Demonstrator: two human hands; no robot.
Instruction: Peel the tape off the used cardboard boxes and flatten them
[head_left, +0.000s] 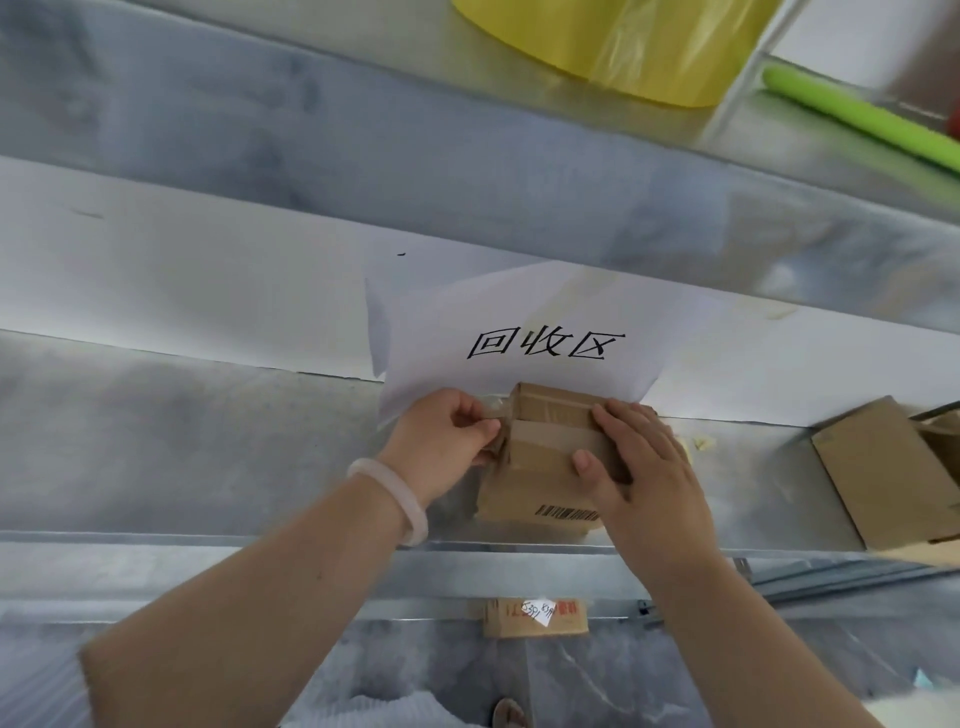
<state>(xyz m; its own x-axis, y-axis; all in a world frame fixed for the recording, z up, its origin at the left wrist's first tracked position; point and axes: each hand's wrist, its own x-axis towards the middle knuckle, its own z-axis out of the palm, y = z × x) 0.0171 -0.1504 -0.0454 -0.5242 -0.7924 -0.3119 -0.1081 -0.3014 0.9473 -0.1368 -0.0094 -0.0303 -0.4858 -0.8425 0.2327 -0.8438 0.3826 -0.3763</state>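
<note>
Curling clear tape (492, 409) on brown box (540, 470)

Recycling station in a storage area. Indicators: galvanised steel shelving (208, 467); paper sign (545, 312) lettered 回收区 at the shelf's rear edge; used cardboard boxes (883, 478) on the shelf; yellow plastic liner (623, 47) on the upper tier.
</note>
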